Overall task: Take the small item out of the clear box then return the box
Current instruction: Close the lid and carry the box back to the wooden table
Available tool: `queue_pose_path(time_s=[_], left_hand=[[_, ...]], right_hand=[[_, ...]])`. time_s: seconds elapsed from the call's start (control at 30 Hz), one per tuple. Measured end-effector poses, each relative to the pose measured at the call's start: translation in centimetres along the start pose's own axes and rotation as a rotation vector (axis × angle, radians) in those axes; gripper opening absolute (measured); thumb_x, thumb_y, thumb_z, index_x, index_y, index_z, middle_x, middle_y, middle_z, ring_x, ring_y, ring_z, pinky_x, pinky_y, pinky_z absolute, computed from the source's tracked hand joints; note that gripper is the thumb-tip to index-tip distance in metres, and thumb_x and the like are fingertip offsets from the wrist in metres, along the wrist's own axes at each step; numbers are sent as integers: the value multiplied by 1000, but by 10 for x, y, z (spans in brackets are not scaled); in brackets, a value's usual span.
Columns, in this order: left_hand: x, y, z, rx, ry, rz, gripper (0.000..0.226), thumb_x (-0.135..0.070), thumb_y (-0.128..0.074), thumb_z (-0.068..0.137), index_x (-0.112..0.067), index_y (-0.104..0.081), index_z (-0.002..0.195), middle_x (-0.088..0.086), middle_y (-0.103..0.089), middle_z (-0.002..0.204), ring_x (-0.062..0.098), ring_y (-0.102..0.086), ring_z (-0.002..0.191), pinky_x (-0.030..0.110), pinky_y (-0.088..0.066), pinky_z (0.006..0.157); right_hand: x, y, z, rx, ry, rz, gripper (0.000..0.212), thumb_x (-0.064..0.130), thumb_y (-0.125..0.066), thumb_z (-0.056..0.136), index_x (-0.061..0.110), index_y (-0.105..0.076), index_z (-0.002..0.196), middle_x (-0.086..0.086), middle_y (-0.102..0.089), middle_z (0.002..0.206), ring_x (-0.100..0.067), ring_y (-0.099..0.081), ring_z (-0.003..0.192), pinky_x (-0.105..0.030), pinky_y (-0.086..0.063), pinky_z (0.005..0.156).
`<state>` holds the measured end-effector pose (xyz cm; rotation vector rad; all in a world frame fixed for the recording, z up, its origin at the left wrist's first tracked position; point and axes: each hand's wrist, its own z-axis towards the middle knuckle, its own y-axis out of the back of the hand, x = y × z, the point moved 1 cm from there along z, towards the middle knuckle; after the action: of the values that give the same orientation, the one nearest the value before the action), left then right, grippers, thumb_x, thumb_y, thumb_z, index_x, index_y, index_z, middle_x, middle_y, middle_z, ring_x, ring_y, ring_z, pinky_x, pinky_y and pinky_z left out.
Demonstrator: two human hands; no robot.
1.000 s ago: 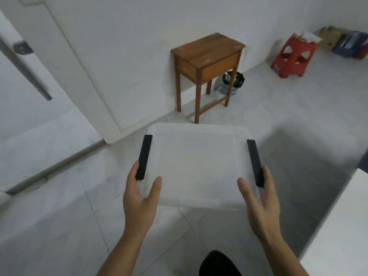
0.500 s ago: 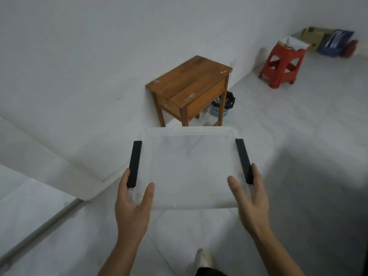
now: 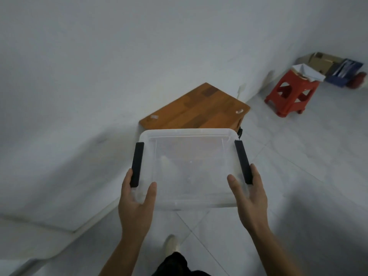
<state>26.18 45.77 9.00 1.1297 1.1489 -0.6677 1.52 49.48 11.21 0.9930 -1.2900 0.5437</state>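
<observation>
Head view showed me both hands on the clear box [image 3: 189, 168], carried in the air in front of the body. The left hand [image 3: 135, 198] clasped the near left corner, thumb lying over the lid beside the black left latch [image 3: 137, 164]; the right hand [image 3: 249, 194] clasped the near right corner, thumb on the lid by the black right latch [image 3: 243, 162]. The lid was on, and I could not tell whether anything lay inside. The box's far edge overlapped the wooden table [image 3: 199, 110] by the wall. Farther right stood a red stool [image 3: 290, 96], with cardboard boxes [image 3: 320, 61] beyond. I could read no labels or writing anywhere.
</observation>
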Motion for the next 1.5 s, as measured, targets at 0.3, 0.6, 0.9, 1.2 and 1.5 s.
queue_pose_path(time_s=[0.3, 0.6, 0.9, 1.2, 1.5], left_hand=[[-55, -120, 174, 140, -32, 43, 81, -49, -71, 81, -32, -33, 151, -3, -44, 151, 22, -44, 136, 44, -42, 107], [-28, -226, 260, -33, 179, 164, 99, -63, -69, 73, -26, -25, 154, 2, -40, 154, 25, -41, 138, 46, -39, 106], [-35, -311, 296, -302, 457, 245, 94, -56, -65, 80, -27, -18, 155, 1, -31, 159, 24, -36, 141, 44, -33, 109], [-20, -326, 322, -270, 516, 288, 94, -60, -55, 84, -29, -5, 157, 8, -25, 157, 32, -41, 135, 52, -44, 103], [-8, -318, 337, -189, 481, 339, 94, -67, -48, 84, -32, 2, 156, 9, -20, 157, 35, -43, 132, 55, -48, 99]], right_hand=[[35, -41, 188, -131, -28, -76, 90, 60, -55, 76, 24, -25, 153, 2, -38, 153, -23, -40, 136, -46, -37, 106], [-2, -112, 394, 204, -22, -131, 85, 65, -62, 77, 31, -30, 148, 11, -46, 139, -14, -48, 121, -43, -48, 96], [-29, -183, 559, 757, 142, -355, 93, 61, -64, 81, 30, -15, 153, 3, -28, 158, -20, -32, 142, -48, -36, 110], [-42, -222, 594, 912, 248, -477, 94, 63, -54, 86, 32, 2, 155, 7, -6, 164, -18, -16, 148, -43, -25, 114], [-44, -229, 599, 941, 297, -543, 96, 66, -47, 87, 31, 12, 154, 6, 2, 165, -20, -11, 149, -41, -24, 112]])
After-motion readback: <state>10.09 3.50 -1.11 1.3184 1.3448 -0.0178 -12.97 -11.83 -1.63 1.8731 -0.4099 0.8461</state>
